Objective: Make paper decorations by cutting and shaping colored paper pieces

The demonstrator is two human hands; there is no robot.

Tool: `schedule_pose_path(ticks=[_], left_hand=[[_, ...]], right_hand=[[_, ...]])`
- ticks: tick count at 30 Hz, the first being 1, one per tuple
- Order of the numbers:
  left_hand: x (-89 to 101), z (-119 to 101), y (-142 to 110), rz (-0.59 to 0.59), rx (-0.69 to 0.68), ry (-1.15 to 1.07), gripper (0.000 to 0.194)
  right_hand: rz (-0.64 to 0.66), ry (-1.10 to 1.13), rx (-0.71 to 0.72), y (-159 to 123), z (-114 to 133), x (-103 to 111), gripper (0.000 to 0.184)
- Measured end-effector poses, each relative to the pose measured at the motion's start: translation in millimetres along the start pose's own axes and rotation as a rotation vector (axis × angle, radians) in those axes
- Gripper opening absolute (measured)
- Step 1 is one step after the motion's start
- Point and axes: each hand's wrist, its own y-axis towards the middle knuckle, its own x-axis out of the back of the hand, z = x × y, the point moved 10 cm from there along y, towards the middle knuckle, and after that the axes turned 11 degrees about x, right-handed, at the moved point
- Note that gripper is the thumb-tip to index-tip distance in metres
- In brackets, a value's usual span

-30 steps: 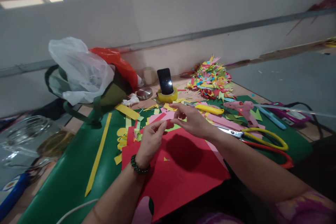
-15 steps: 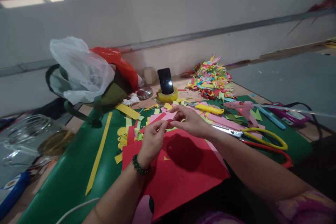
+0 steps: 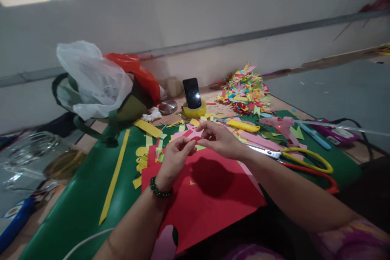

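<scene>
My left hand, with a dark green bead bracelet at the wrist, pinches a small piece of red paper between thumb and fingers. From the other side, the curled fingers of my right hand meet the same piece; its exact shape is partly hidden. Beneath both hands lies a large red paper sheet with a tiny yellow scrap on it. Scissors with yellow and red handles rest beside my right forearm. A yellow utility knife lies just beyond my right hand.
A pink glue gun stands at the right. Farther back are a phone propped on a tape roll and a heap of colourful paper pieces. At left, a yellow strip lies on the green mat, near a bag.
My left hand and wrist have shifted slightly left and down, and more of the red piece shows between the hands. The right hand has barely moved.
</scene>
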Motion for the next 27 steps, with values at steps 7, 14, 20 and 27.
schedule_pose_path(ticks=[7,14,20,27], left_hand=[[-1.7,-8.8,-3.9,-0.017,-0.066,0.061,0.029],[-7.6,-5.7,-3.7,0.032,-0.040,0.074,0.034],[-8.1,5.0,-1.2,0.081,0.079,0.023,0.035],[-9.8,1.3,-1.1,0.105,0.065,0.015,0.030]], right_hand=[[-0.041,0.099,-0.051,-0.8,-5.7,-0.8,0.021],[0.035,0.052,-0.018,-0.7,-0.6,-4.2,0.016],[0.036,0.049,-0.019,-1.0,-1.7,-5.6,0.016],[-0.011,-0.030,-0.024,-1.0,-5.0,-3.0,0.019]])
